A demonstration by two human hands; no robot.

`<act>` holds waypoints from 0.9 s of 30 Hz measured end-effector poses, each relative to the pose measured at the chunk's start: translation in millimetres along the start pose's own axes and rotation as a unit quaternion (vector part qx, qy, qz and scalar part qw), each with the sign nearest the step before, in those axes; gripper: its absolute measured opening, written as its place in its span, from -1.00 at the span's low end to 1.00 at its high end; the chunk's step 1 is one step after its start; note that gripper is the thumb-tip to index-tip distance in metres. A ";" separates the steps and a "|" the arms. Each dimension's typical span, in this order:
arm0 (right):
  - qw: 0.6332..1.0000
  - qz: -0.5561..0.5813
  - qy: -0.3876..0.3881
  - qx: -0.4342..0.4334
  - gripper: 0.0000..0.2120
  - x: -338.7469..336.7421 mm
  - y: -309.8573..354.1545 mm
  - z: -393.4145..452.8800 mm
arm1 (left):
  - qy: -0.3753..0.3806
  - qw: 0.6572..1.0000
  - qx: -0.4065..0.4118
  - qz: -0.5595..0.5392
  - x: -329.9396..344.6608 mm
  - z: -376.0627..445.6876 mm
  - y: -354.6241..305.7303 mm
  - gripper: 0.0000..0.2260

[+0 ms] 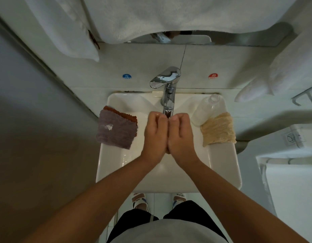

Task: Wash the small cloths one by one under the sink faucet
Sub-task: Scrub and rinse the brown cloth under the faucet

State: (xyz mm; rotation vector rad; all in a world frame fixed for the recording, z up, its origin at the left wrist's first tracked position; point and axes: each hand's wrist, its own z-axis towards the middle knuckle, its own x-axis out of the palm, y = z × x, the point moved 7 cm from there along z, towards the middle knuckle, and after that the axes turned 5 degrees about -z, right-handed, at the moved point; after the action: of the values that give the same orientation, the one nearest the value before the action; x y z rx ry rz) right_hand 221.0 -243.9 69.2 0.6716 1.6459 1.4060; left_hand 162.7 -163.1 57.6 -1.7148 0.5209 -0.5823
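Both hands, left [156,133] and right [180,133], press together with fingers curled under the faucet [166,88]; whether they hold a cloth I cannot tell. The purple cloth [115,129] and brown cloth [124,112] wait on the sink's [169,183] left rim, the yellow cloth [218,128] on the right, so at least two look unwashed.

Your forearms are bare with no sleeves reaching into view, and you wear a grey top [169,232], black shorts [134,220], and white sandals [139,200] with brown and blue trim and printed lettering on the straps.
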 end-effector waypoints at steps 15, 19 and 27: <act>0.999 -0.023 0.000 0.043 -0.81 -1.7 -4.5 10.1 | -0.049 0.998 -0.032 -0.020 4.4 -8.1 2.9 -0.78; 0.995 -0.059 0.081 -0.002 -0.83 14.1 4.3 -2.3 | -0.065 0.998 -0.006 0.007 -6.6 8.9 -4.1 -0.83; 0.996 -0.052 0.067 0.003 -0.81 9.9 4.5 2.6 | -0.084 0.995 -0.028 -0.036 -4.3 8.7 -18.7 -0.81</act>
State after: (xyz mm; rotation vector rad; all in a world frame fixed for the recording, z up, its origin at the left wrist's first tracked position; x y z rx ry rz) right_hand 217.8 -233.3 71.1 0.4965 1.7631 1.3974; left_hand 165.5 -150.0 73.8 -1.8237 0.3603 -0.4742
